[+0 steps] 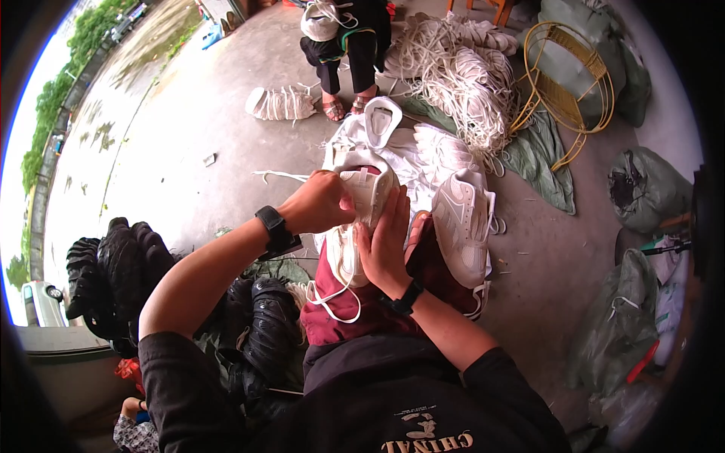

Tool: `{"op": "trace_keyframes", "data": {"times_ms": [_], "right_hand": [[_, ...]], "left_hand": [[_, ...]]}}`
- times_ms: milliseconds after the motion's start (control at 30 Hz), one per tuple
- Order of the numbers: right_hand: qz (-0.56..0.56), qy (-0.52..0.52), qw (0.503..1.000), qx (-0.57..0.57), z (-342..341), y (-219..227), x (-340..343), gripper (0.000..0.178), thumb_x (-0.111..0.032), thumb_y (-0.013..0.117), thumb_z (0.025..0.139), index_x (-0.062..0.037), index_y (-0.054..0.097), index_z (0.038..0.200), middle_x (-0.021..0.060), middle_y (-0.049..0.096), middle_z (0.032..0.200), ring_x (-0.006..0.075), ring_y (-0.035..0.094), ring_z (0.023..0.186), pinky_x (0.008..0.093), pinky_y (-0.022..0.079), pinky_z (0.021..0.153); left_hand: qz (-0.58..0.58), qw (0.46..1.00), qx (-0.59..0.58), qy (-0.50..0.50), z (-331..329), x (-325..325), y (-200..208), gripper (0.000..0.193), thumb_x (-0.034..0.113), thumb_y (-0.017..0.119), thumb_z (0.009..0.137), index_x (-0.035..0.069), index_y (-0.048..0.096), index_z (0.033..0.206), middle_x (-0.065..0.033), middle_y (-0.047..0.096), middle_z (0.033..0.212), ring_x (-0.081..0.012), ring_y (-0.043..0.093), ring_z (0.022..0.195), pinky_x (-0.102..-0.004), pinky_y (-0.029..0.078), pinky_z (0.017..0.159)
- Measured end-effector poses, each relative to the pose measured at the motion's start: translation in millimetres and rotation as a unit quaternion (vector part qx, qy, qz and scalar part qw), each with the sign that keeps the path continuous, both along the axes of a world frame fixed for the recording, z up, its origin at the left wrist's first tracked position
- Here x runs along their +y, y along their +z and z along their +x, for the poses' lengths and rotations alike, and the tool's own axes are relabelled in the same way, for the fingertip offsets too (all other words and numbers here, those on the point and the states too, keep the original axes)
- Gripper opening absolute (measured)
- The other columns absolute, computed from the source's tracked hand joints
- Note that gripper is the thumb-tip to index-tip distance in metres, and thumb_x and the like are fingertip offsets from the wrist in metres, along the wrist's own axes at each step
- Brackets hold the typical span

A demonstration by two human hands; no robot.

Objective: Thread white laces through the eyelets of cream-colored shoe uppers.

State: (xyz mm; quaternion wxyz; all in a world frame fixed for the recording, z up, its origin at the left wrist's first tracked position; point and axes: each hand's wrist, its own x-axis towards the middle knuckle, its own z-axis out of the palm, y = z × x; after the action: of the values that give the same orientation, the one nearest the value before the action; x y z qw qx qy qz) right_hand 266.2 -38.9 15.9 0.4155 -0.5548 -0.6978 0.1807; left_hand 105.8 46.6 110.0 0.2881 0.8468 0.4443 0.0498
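Observation:
A white sneaker (365, 192) with a pinkish lining stands over my lap, its laces only partly threaded. My left hand (321, 202) is closed in a pinch at its eyelets. A white shoelace (283, 176) trails out to the left from that hand. My right hand (387, 245) grips the sneaker along its right side, fingers stretched along the upper. Below, another white shoe (346, 253) with a loose looped lace lies on my maroon-clad thigh. To the right rests a white and grey sneaker (461, 223) without visible lacing.
A seated person (351, 64) ahead holds another white shoe (320, 23). Bundled white shoes (281, 103) lie on the floor. Behind are a heap of white laces (472, 83) and a yellow chair frame (570, 83). Black shoe bundles (124, 260) sit left; green sacks (619, 317) stand right.

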Motion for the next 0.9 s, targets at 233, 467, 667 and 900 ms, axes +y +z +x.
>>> {"op": "trace_keyframes", "data": {"times_ms": [233,467,667,900], "right_hand": [[-0.017,0.001,1.000,0.010,1,5,2,0.085,-0.020,0.062,0.088,0.0115,0.009,0.147,0.0383,0.008,0.151,0.0557,0.013,0.138,0.0591,0.015,0.113],[0.070,0.038,0.996,0.036,9,11,11,0.069,-0.028,0.058,0.092,-0.0074,0.027,0.150,0.0325,0.007,0.154,0.0508,0.006,0.143,0.0601,0.011,0.113],[0.049,0.054,0.994,0.081,8,20,29,0.051,-0.041,0.062,0.091,-0.0101,0.053,0.131,0.0280,0.012,0.156,0.0468,0.007,0.144,0.0574,0.011,0.114],[0.042,0.029,0.997,0.061,-8,21,25,0.034,-0.030,0.068,0.089,-0.0077,0.065,0.115,0.0212,0.018,0.157,0.0449,0.013,0.144,0.0547,0.015,0.115]], "left_hand": [[-0.047,0.986,-0.103,0.121,7,3,20,0.015,0.017,0.072,0.081,0.002,0.073,0.084,-0.0072,0.071,0.081,-0.0169,0.064,0.079,-0.0321,0.050,0.074],[-0.144,0.939,-0.298,0.089,-5,4,-2,0.015,0.017,0.070,0.087,0.003,0.074,0.092,-0.0050,0.071,0.088,-0.0120,0.062,0.089,-0.0309,0.048,0.085],[-0.055,0.946,-0.316,0.055,-11,3,-19,0.015,0.017,0.072,0.086,0.003,0.074,0.094,-0.0083,0.068,0.109,-0.0218,0.059,0.109,-0.0378,0.041,0.102],[0.021,0.949,-0.309,0.054,-17,-1,-23,0.013,0.017,0.072,0.085,0.005,0.074,0.091,-0.0085,0.065,0.115,-0.0246,0.052,0.122,-0.0407,0.039,0.105]]}}
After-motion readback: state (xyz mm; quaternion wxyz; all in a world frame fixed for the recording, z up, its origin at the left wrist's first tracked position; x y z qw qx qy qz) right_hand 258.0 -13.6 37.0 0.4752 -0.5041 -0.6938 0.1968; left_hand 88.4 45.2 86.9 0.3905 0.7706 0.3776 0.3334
